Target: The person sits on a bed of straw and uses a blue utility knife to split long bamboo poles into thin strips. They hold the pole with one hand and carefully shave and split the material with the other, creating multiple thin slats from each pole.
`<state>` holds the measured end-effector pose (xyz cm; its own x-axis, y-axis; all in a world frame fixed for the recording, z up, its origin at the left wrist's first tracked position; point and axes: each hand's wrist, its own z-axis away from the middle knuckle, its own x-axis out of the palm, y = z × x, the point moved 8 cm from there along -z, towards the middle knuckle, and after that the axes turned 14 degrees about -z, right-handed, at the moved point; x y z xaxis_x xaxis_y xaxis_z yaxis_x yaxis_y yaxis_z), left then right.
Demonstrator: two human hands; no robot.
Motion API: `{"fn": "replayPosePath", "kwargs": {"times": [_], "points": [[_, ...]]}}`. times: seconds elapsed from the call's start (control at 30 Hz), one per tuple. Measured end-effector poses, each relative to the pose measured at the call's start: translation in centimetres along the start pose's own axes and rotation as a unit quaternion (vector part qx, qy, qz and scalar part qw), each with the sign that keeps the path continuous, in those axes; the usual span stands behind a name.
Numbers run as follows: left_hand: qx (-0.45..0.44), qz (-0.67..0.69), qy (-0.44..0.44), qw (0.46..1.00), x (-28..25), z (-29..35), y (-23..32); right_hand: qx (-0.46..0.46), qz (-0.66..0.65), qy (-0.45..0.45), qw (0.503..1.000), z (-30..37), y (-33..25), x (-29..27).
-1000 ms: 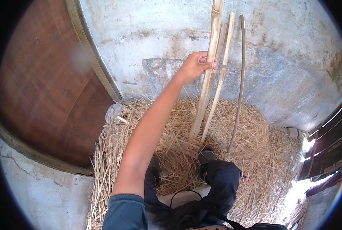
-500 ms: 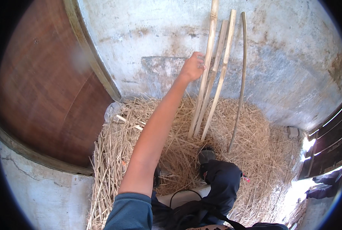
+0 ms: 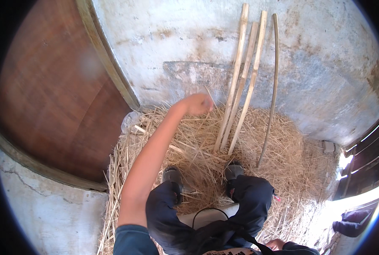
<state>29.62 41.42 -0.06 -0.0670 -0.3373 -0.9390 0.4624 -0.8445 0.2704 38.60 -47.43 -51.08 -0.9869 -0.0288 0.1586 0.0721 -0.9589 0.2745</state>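
My left hand (image 3: 198, 104) is over the straw in front of the wall, its fingers curled and slightly blurred. A thin, pale, straw-like sliver (image 3: 209, 93) sticks up from those fingers. To the right of this hand, and apart from it, three split bamboo strips (image 3: 236, 72) lean on the wall with their feet in the straw. A darker, slightly bent stick (image 3: 274, 80) leans farther right. Only a small part of my right hand (image 3: 275, 244) shows at the lower edge near my lap; its fingers are hidden.
Loose straw (image 3: 283, 140) covers the floor around my shoes. At the left is a brown wooden panel (image 3: 57, 97) in a wooden frame. Dark slats (image 3: 363, 170) stand at the right, with another person's dark-clothed leg (image 3: 351, 227) below them.
My left hand has come away from the leftmost bamboo strip, moving down and left. That strip now leans a little lower on the wall. Part of my right hand has come into view.
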Motion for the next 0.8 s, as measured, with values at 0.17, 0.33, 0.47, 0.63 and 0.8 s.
{"fn": "replayPosePath", "kwargs": {"times": [0.17,0.33,0.47,0.63,0.8], "points": [[0.038,0.004,-0.114,0.993,7.5,10.1,1.5,-0.201,-0.092,0.152,0.963,-0.5,-13.0,-15.4],[-0.033,-0.005,-0.178,0.983,12.7,20.1,6.8,-0.621,0.065,0.412,0.664,26.1,-40.4,-20.2],[0.034,0.067,-0.137,0.988,13.3,25.5,12.9,-0.745,-0.265,0.215,0.573,45.6,-49.5,-18.3],[0.101,0.218,-0.038,0.97,11.9,25.2,15.0,-0.799,-0.289,0.276,0.45,60.7,-57.6,-18.2],[-0.003,0.156,0.047,0.987,13.5,25.2,12.5,-0.763,-0.291,0.313,0.485,64.6,-63.6,-18.9]]}}
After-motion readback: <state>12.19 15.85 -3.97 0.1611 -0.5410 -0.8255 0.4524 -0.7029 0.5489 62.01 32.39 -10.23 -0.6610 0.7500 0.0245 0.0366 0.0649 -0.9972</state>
